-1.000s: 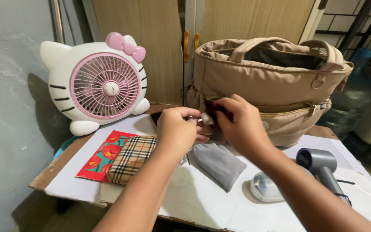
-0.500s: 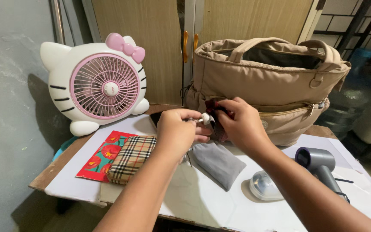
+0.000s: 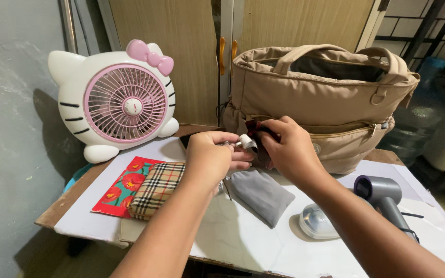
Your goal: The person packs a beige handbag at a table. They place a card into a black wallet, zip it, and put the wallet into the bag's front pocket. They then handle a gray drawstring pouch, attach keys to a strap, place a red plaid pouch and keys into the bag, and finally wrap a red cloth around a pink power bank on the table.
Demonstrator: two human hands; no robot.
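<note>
Nearest the camera, a clear domed lid (image 3: 316, 222) and a grey hair dryer (image 3: 384, 198) lie on the white-covered surface (image 3: 233, 237), in front of and to the right of the grey pouch (image 3: 262, 193), with a plaid pouch (image 3: 156, 189) on a red floral envelope (image 3: 121, 186) to its left. Just behind the grey pouch, the left hand (image 3: 211, 157) has its fingers pinched on a small white object (image 3: 245, 141), apparently a plug, while the right hand (image 3: 289, 149) has its fingers closed on a dark red pouch (image 3: 257, 135) touching it. Farther behind the grey pouch stands a tan bag (image 3: 325, 103), with a pink-and-white cat-shaped fan (image 3: 117, 100) behind and to the left.
</note>
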